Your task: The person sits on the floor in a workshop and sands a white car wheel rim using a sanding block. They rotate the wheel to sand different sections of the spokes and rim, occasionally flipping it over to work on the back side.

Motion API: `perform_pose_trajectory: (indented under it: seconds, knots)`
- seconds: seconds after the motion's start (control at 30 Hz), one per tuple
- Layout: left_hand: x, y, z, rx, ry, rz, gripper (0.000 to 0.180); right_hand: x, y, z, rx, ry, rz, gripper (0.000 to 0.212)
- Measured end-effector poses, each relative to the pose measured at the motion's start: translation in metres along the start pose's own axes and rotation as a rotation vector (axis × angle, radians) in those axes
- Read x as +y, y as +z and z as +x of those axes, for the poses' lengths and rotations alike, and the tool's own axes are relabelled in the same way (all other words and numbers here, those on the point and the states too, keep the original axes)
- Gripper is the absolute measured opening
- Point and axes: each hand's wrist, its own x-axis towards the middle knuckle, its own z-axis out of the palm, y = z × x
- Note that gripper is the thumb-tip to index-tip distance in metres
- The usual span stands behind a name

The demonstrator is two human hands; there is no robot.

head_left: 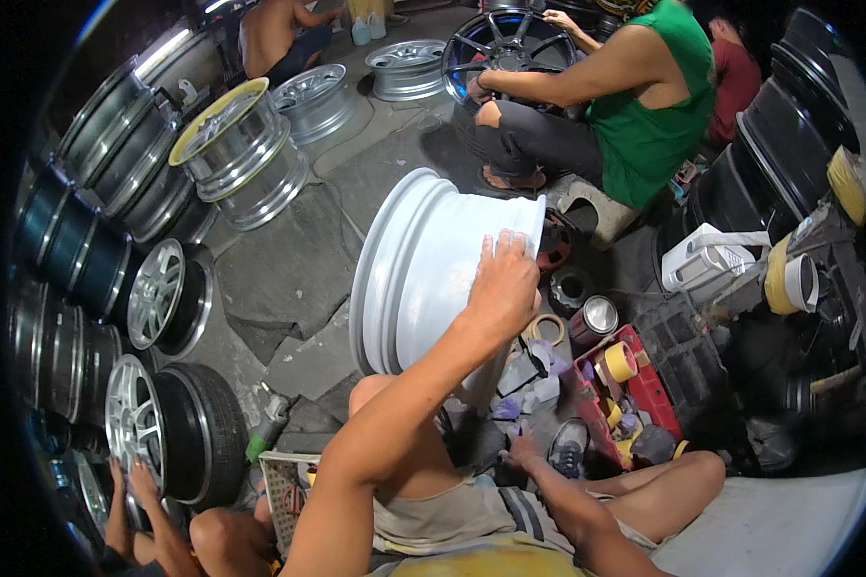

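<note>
A pale grey-white wheel rim [443, 269] stands on its edge in front of my legs. My left hand [505, 288] is laid over its right edge, fingers against the barrel and the thumb hidden. Lower down, beside my shoe [569, 448], my right hand [522, 449] has its fingers apart and nothing visible in them. Crumpled white and purplish scraps [529, 389] lie just above that hand. Close by are a roll of tape [547, 330], a metal can [598, 315] and a red crate [645, 375] with yellow tape rolls in it.
Rims are stacked along the left, and dark ones [789, 125] rise at the right. A person in green [654, 96] sits ahead with a black rim [510, 43]. Another person's hands [135, 481] touch a silver wheel [135, 423] at lower left. A power tool [271, 418] lies near my knee.
</note>
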Motion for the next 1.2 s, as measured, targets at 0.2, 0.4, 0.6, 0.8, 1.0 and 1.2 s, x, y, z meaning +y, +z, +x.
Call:
perform_pose_trajectory:
  seconds: [0.2,0.4,0.6,0.8,1.0,1.2]
  knots:
    - [0.001,0.008,0.019,0.372,0.070,-0.109,0.033,0.023,0.020,0.025,0.049,-0.059,0.154,0.069]
    - [0.050,0.008,0.012,0.304,0.416,-0.352,0.023,0.046,0.030,0.030,0.156,-0.109,0.282,0.051]
    - [0.073,0.030,-0.007,0.220,0.613,-0.401,0.014,0.050,0.035,0.006,0.268,-0.141,0.358,0.045]
    - [0.061,0.029,-0.009,0.196,0.602,-0.405,0.013,0.046,0.052,0.014,0.282,-0.068,0.391,0.041]
    - [0.071,0.026,-0.004,0.148,0.582,-0.410,0.013,0.084,0.097,0.052,0.330,-0.098,0.326,0.035]
    - [0.041,0.033,-0.023,0.175,0.488,-0.373,0.005,0.006,0.018,0.008,0.139,0.048,0.431,0.035]
